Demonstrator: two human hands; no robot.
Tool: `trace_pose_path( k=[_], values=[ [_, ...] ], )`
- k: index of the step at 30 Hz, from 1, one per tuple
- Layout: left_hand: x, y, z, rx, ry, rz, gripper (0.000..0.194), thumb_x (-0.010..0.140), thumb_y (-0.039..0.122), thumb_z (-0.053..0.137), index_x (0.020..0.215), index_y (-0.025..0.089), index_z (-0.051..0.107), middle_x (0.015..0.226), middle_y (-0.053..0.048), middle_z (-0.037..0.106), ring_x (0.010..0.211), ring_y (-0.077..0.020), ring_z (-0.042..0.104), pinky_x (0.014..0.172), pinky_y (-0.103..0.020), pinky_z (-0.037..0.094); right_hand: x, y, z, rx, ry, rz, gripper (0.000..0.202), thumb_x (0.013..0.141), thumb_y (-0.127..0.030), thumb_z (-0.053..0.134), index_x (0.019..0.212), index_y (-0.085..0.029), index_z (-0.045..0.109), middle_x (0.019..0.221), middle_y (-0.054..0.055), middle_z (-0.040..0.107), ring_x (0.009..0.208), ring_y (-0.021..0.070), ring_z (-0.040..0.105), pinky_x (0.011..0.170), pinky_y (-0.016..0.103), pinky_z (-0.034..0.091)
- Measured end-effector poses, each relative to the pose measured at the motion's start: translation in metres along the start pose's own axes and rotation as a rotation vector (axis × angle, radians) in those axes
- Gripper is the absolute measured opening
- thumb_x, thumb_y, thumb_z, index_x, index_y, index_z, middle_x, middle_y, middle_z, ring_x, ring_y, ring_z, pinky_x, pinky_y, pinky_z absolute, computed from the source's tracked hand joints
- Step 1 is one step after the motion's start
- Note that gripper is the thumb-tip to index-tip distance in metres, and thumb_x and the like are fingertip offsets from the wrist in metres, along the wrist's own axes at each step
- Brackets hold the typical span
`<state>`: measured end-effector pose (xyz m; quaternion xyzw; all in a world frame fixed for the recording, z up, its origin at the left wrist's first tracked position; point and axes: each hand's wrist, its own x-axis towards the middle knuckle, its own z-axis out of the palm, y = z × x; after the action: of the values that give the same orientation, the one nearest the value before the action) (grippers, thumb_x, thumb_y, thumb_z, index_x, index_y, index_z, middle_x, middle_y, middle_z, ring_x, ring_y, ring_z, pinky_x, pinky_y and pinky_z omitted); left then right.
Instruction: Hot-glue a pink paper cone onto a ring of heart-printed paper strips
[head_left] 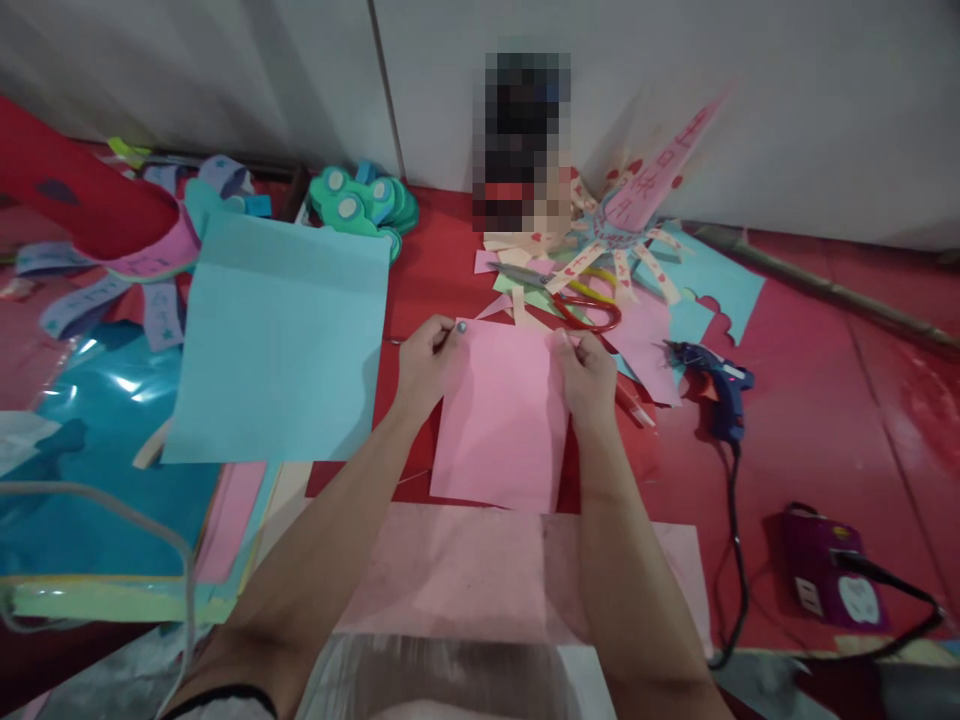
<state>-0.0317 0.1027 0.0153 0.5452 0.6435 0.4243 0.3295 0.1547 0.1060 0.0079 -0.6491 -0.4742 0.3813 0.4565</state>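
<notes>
A plain pink sheet of paper (pixel 502 420) hangs between my two hands just above the red table. My left hand (pixel 431 365) pinches its upper left corner, thumb on top. At the upper right corner, my right hand (pixel 589 375) grips the sheet the same way. Red-handled scissors (pixel 589 312) lie just beyond the sheet, among pink, green and cream paper scraps (pixel 525 290). To the left of my left hand lies a large light blue sheet (pixel 281 345). Below the held sheet, a paler pink sheet (pixel 457 570) spreads along the table's near edge.
A blue glue gun (pixel 720 385) lies at the right, its cord running forward near a purple power box (pixel 832 565). Behind stand a pink paper cone hat (pixel 660 175) and green foam shapes (pixel 360 205). A red cone hat (pixel 82 190) is at the left.
</notes>
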Motion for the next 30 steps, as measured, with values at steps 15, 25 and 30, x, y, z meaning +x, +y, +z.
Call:
trace_pose_path(
  k=[15, 25, 30],
  values=[
    [0.007, -0.008, 0.004, -0.012, 0.115, 0.076, 0.020, 0.079, 0.029, 0.051, 0.063, 0.018, 0.047, 0.053, 0.004, 0.041, 0.053, -0.0088, 0.037, 0.053, -0.021, 0.029, 0.012, 0.006, 0.003, 0.116, 0.010, -0.212, 0.034, 0.079, -0.045, 0.048, 0.084, -0.016, 0.067, 0.083, 0.002, 0.065, 0.079, 0.0131, 0.057, 0.078, 0.027, 0.044],
    [0.009, -0.008, 0.006, -0.050, 0.145, 0.111, 0.019, 0.080, 0.026, 0.050, 0.064, 0.018, 0.047, 0.055, 0.004, 0.044, 0.053, -0.0085, 0.039, 0.053, -0.021, 0.029, -0.001, 0.010, 0.001, 0.081, -0.187, -0.159, 0.037, 0.069, -0.042, 0.061, 0.094, -0.015, 0.060, 0.075, 0.002, 0.063, 0.061, 0.0116, 0.053, 0.056, 0.023, 0.042],
    [0.009, -0.011, 0.008, -0.019, 0.162, 0.140, 0.018, 0.080, 0.028, 0.050, 0.065, 0.018, 0.048, 0.056, 0.004, 0.046, 0.055, -0.0091, 0.041, 0.055, -0.022, 0.031, 0.000, 0.014, -0.001, -0.093, -0.123, -0.311, 0.034, 0.074, -0.042, 0.055, 0.088, -0.012, 0.062, 0.080, 0.004, 0.064, 0.069, 0.0136, 0.055, 0.065, 0.025, 0.043]
  ],
)
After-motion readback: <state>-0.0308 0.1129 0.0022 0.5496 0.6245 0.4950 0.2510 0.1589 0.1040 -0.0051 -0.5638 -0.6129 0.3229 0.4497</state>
